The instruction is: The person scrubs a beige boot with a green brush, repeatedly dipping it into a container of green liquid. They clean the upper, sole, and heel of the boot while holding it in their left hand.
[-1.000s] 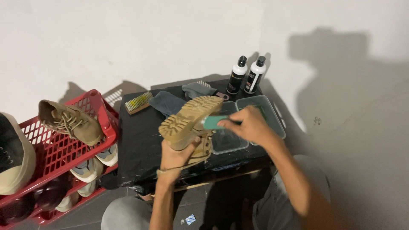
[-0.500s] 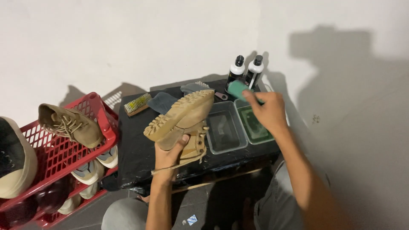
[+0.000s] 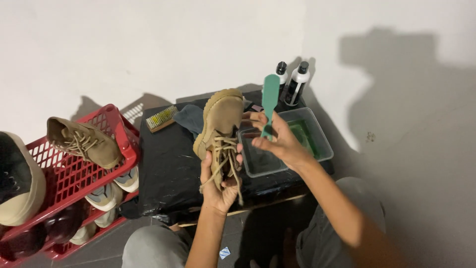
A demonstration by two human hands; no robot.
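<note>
Behind the boot, green brush bristles stay unseen.

Tan boot — green brush — red rack.

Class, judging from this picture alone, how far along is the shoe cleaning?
Set up: two tubs and two bottles stand on the black table. In hand: left hand holds the tan boot, right hand the green brush. Left: the matching boot on the red rack.
</note>
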